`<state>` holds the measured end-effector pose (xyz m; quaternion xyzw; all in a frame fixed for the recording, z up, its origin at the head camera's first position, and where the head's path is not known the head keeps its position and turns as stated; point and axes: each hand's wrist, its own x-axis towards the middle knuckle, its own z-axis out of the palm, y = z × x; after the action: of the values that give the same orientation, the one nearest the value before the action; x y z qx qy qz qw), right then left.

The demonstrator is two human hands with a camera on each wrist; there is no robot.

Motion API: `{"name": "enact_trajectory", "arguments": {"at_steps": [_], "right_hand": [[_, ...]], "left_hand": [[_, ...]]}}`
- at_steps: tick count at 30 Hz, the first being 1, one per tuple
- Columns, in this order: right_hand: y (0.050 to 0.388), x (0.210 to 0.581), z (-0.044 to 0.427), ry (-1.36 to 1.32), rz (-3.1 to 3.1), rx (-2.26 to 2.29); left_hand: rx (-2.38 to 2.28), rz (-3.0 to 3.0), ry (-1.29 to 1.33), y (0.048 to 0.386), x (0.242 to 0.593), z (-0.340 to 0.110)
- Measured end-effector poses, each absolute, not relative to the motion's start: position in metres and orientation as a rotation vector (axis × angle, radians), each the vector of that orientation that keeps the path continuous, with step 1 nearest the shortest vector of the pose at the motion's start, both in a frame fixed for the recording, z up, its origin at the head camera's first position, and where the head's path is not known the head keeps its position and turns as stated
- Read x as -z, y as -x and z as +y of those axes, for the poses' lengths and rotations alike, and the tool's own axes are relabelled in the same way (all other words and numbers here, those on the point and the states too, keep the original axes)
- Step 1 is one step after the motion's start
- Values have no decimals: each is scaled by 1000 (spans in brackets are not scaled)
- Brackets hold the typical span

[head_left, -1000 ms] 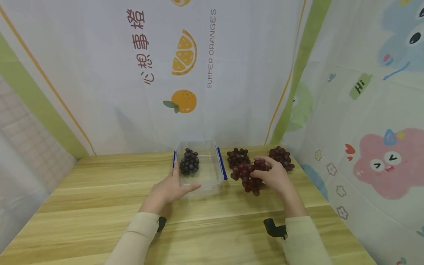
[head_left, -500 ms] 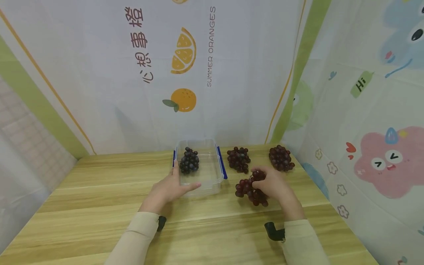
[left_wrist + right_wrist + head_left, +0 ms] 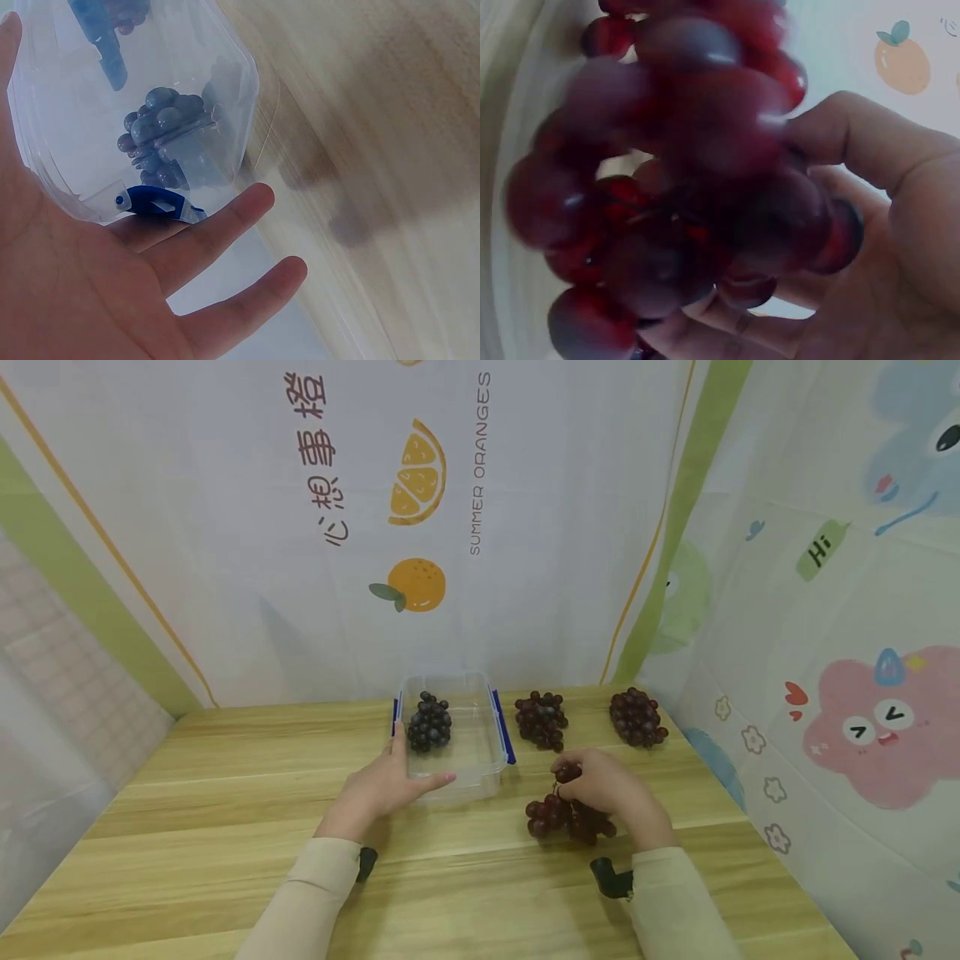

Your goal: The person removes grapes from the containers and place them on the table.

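Note:
A clear plastic container (image 3: 474, 783) with blue side latches holds a bunch of dark grapes (image 3: 430, 724) in its left part. My left hand (image 3: 378, 785) rests against its left side and near front corner, thumb and fingers spread. In the left wrist view, the fingers of that hand (image 3: 97, 277) extend loosely past a blue latch (image 3: 156, 202). Right of the container, my right hand (image 3: 613, 793) pinches a red grape bunch (image 3: 550, 817) from above, low over the table. The right wrist view shows this bunch (image 3: 727, 142) large and blurred beside the hand (image 3: 907, 240).
Two more reddish grape bunches lie on the wooden table (image 3: 225, 827): one (image 3: 541, 720) just right of the container, another (image 3: 637, 718) near the table's right edge. A white printed cloth (image 3: 525, 568) hangs behind, and another patterned cloth (image 3: 787, 610) is on the right.
My right hand has moved toward the near side of the table with the red grape bunch, away from the two other bunches. The left hand and the container have stayed put.

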<state>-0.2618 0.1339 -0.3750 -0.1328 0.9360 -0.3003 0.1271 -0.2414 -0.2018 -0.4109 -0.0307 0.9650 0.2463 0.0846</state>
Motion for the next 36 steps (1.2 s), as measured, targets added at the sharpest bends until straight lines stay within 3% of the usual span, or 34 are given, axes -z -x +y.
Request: {"name": "enact_trajectory", "arguments": {"at_steps": [9,18,36], "right_hand": [[267,393,131,281,2675,930],[258,390,128,459,2696,684],[242,411,94,542,2769,402]], "left_hand": [[-741,2873,90,240,410,-200],[-731,2876,95,240,408,-199],[-742,2867,100,239,408,-200]]}}
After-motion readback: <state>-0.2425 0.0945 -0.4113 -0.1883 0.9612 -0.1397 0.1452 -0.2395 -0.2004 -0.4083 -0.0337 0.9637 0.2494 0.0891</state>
